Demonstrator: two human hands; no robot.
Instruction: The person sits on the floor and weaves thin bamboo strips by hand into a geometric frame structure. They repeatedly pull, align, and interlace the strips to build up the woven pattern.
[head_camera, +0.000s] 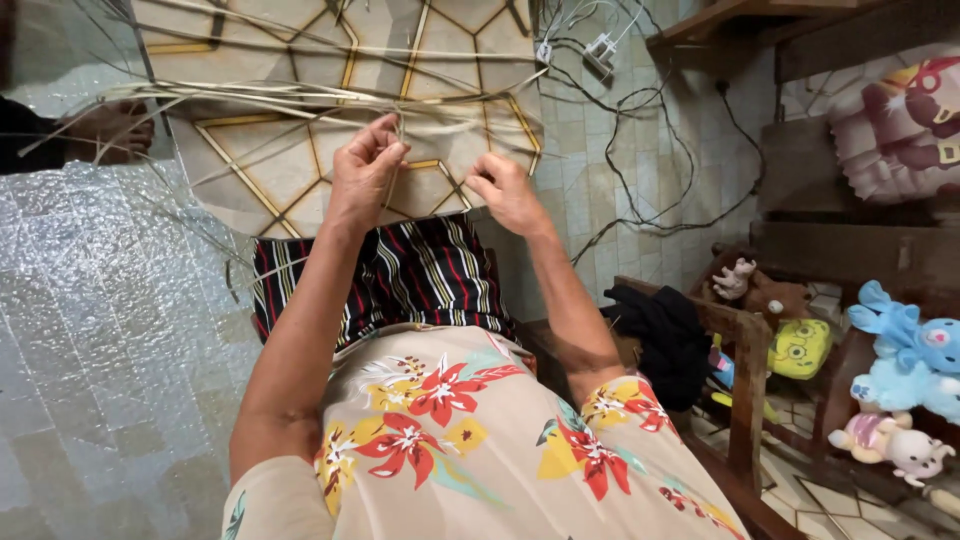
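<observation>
- Left hand (365, 172): fingers closed in a pinch on thin pale straw strands (300, 98), raised in front of the body.
- Right hand (507, 190): fingers curled; whether it grips a strand cannot be told.
- Straw strands: long bundle running level across the patterned floor tiles (450, 40), fanning out to the left.
- Striped cloth (410, 275): over the lap, below both hands.
- Wooden chair (745, 380): to the right, with plush toys (905, 360) beside it.

Single head view, looking steeply down, close over lap
</observation>
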